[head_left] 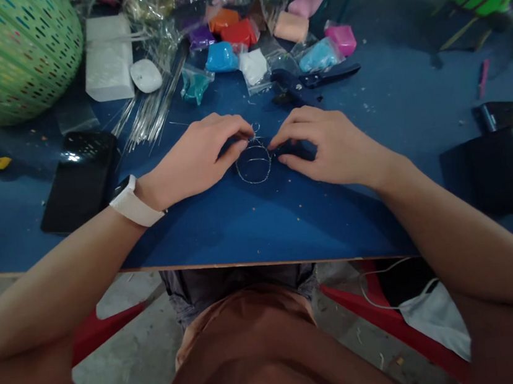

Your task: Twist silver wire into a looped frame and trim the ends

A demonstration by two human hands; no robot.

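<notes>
Head camera: the left hand (207, 154) is pinching the wire frame (255, 183) at its far end, the right hand (335, 145) resting open-fingered rightward.

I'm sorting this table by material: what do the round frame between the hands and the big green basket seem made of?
The round frame looks like thin, bare metal wire: silvery, with twisted-looking joins. The green basket looks like moulded plastic, slightly glossy, judging by its even colour and regular slots.

Single head-worn view from above the blue table (224, 233), facing forward and down, at arm's reach.
</notes>
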